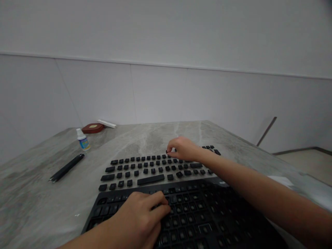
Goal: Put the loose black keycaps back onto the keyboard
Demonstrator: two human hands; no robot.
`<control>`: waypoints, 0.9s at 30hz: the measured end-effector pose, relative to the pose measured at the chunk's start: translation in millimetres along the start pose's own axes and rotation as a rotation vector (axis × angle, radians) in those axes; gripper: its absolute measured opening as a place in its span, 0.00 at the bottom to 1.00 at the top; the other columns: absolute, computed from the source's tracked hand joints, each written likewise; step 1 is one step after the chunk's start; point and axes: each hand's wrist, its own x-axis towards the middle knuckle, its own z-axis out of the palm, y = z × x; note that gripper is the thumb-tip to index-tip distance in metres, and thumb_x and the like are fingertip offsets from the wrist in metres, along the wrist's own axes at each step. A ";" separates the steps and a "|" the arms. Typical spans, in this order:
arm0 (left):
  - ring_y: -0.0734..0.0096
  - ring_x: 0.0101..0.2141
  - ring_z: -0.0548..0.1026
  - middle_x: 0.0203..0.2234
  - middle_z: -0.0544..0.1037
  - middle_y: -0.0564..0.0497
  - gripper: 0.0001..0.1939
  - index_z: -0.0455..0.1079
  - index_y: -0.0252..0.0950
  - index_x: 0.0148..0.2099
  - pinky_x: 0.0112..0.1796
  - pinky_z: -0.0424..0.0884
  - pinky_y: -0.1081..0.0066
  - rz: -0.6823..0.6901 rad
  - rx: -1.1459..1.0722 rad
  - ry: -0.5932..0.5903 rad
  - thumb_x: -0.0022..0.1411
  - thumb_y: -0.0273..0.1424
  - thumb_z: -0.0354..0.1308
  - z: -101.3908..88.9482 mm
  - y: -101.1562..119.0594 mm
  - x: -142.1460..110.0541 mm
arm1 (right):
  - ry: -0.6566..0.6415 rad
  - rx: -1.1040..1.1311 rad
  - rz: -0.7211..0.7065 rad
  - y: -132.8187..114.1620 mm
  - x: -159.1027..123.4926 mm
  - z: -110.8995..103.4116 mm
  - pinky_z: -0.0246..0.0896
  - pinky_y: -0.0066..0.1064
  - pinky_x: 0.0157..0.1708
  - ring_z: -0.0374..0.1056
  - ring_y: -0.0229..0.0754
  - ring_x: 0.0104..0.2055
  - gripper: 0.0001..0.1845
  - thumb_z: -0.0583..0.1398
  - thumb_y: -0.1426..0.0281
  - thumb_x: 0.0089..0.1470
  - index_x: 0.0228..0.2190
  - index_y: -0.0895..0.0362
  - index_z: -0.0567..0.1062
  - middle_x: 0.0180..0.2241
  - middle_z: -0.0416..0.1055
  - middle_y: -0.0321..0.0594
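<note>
A black keyboard [207,207] lies at the near edge of my view, with many bare sockets where keycaps are off; some caps sit at its left part. My left hand [145,216] rests over it, fingers curled and drawn together, tips touching the sockets near the middle; whatever they may hold is hidden. Beyond the keyboard, loose black keycaps are laid out in rows, among them a long spacebar [150,180]. Over the back row my right hand [183,148] reaches across, thumb and forefinger pinched on a small dark keycap [167,151].
On the left of the grey marbled table [31,193] lies a black pen-like tool [67,167]. Behind it stands a small white-capped bottle [83,140]. A reddish-brown case [92,128] and a white strip [107,123] lie near the wall. White paper [280,180] is at right.
</note>
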 end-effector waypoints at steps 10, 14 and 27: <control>0.59 0.34 0.79 0.48 0.75 0.42 0.22 0.67 0.35 0.54 0.29 0.79 0.59 -0.008 0.048 -0.035 0.59 0.19 0.45 -2.2 3.8 0.8 | 0.393 0.225 -0.377 -46.0 -117.1 42.5 0.66 0.30 0.32 0.71 0.39 0.34 0.10 0.56 0.72 0.64 0.34 0.60 0.76 0.36 0.76 0.42; 0.58 0.37 0.81 0.54 0.73 0.40 0.24 0.66 0.35 0.56 0.31 0.80 0.59 0.007 0.101 -0.022 0.59 0.20 0.44 -3.4 3.5 1.3 | 0.379 0.215 -0.379 -46.4 -114.2 44.2 0.67 0.30 0.31 0.71 0.39 0.32 0.11 0.55 0.71 0.64 0.33 0.60 0.77 0.35 0.76 0.42; 0.58 0.40 0.81 0.56 0.74 0.43 0.25 0.66 0.33 0.57 0.32 0.80 0.60 0.067 0.078 -0.057 0.59 0.19 0.45 -7.5 2.9 3.7 | 0.362 0.497 -0.323 -47.9 -111.3 51.4 0.68 0.28 0.35 0.72 0.37 0.35 0.07 0.58 0.73 0.61 0.33 0.60 0.77 0.37 0.75 0.41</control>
